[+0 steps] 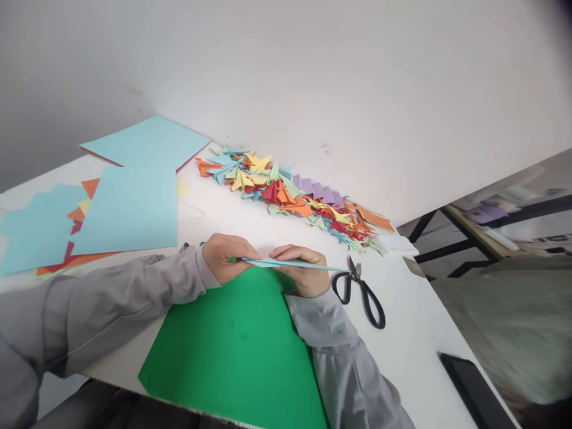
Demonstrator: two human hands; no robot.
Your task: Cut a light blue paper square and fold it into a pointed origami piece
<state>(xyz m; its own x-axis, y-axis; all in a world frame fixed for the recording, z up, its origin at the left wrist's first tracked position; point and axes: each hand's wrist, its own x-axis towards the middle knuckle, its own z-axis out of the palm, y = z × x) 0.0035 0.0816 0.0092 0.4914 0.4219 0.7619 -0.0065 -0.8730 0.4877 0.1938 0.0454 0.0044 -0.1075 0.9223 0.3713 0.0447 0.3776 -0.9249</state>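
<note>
A narrow folded piece of light blue paper [292, 263] is held nearly edge-on between my two hands, above the green mat [232, 345]. My left hand [227, 256] pinches its left end between thumb and fingers. Farther along, my right hand [306, 271] grips the same paper, and a thin pointed end sticks out past it to the right. That tip reaches close to the black-handled scissors [360, 289], which lie on the white table with their blades pointing away. How the paper is folded underneath is hidden by my fingers.
Behind my hands a long heap of small coloured paper planes [286, 199] runs along the wall. Purple folded papers [319, 192] stand in a row there. Large light blue sheets [129, 208] lie at left over coloured scraps. A black phone-like object [476, 390] rests near the right edge.
</note>
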